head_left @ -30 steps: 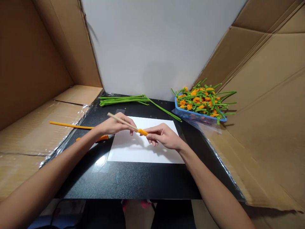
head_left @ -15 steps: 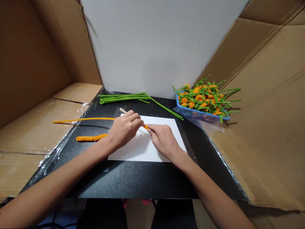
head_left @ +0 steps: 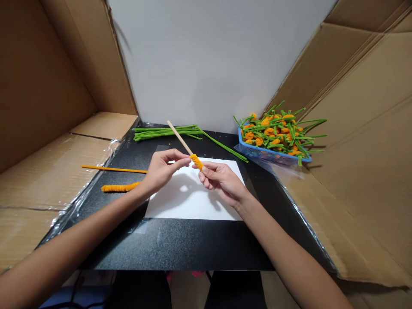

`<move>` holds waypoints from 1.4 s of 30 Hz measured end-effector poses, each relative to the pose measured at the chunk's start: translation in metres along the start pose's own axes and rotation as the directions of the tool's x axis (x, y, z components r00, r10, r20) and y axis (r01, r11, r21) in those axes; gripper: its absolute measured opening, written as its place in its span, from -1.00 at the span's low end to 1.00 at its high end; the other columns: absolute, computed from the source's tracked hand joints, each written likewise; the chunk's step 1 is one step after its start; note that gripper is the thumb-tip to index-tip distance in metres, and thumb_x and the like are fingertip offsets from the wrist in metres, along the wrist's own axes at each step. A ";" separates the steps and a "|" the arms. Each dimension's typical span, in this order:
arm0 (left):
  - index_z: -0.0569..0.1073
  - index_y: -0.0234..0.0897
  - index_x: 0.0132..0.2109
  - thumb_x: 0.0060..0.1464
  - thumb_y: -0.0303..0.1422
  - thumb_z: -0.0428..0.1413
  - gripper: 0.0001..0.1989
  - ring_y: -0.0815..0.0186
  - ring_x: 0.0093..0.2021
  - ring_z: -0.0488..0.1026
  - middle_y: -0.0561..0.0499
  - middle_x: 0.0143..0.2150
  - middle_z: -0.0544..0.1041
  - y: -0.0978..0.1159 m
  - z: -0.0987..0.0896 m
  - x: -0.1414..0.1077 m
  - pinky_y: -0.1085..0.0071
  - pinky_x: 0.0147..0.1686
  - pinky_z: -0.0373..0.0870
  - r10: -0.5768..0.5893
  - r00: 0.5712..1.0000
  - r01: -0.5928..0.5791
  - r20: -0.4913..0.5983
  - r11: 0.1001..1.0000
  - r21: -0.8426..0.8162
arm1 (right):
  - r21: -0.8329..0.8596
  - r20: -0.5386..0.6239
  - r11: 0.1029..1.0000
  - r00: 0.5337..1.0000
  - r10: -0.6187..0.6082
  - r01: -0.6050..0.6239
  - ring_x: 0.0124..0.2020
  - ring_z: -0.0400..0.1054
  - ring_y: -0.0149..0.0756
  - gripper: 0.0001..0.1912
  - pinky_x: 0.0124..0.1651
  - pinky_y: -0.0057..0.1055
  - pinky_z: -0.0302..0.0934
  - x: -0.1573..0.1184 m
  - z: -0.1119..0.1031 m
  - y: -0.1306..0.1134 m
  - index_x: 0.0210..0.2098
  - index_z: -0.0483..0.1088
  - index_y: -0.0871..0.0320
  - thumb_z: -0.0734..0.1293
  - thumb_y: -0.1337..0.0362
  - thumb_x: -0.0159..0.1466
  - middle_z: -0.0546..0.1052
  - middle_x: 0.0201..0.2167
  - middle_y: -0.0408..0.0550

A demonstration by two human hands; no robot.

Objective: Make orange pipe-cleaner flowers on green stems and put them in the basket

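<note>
Above a white sheet (head_left: 180, 208), an orange coil (head_left: 196, 162) around a stick (head_left: 179, 136), likely soft, light and best held by its ends, is pinched by the left hand (head_left: 163, 168) at ten o'clock and the right hand (head_left: 223, 178) at four.

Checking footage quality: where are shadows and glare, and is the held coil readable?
Head view: soft shadows cross the white rectangular paper sheet; head view: at left, glints streak clear plastic film edging the black tabletop; head view: fuzzy orange coil readable, ridges showing.

Head-worn view, forward and down
</note>
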State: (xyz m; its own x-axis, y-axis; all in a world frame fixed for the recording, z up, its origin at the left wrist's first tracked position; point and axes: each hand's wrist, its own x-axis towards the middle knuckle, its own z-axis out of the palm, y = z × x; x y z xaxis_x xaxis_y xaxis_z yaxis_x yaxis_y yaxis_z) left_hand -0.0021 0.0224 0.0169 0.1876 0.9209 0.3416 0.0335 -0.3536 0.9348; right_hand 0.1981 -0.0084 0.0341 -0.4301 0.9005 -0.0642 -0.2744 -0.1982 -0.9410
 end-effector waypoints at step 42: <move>0.55 -0.33 -0.10 0.03 -0.20 0.30 -0.65 0.51 -0.61 0.19 0.05 -0.50 0.49 -0.009 0.006 -0.003 0.54 -0.61 0.04 -0.194 0.959 0.236 0.205 0.950 -0.205 | -0.048 -0.014 0.998 0.999 0.032 -0.033 -0.60 0.18 -0.53 -0.55 -0.54 -0.54 0.04 0.008 -0.001 0.015 -0.26 0.50 0.23 0.41 -0.09 0.23 0.47 -0.52 -0.14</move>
State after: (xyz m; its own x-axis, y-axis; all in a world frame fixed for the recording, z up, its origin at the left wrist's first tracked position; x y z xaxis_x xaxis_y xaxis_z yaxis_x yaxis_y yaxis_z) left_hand 0.0032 0.0220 0.0069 0.3746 0.9186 0.1263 -0.1256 -0.0847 0.9885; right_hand 0.1918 -0.0038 0.0186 -0.4264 0.8990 -0.0993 -0.2181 -0.2088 -0.9533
